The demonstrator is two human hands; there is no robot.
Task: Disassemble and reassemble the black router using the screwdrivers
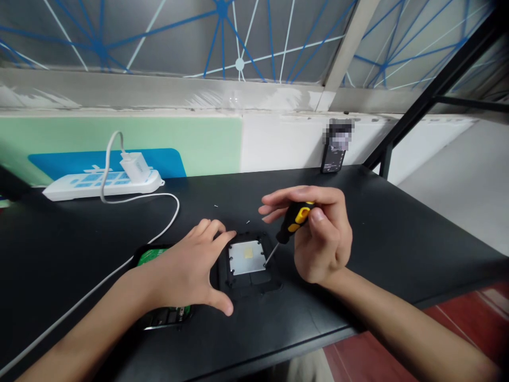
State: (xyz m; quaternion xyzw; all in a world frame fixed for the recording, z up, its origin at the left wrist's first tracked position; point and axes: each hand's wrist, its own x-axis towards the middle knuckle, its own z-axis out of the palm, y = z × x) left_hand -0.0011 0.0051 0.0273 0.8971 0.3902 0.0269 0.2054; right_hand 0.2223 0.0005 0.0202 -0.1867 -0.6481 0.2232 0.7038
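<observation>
In my right hand point(324, 233) is a screwdriver point(296, 220) with a black and yellow handle, held at a slant. Its thin metal tip meets a screw at the right edge of a silver metal plate point(242, 260). That plate, with a small yellowish square on it, sits in a black plastic casing point(254, 289). My left hand point(191, 265) is open, thumb and fingers spread; its fingertips rest at the casing's upper left corner. Under my left wrist lies another black housing with a green circuit board point(151, 255), partly hidden by the hand.
Two small screws, one screw point(247, 222) nearer the casing, lie on the black table point(382, 228). At the back left is a white power strip point(101, 183) with a charger point(135, 167) and a white cable point(175, 204). A phone point(334, 154) leans against the wall.
</observation>
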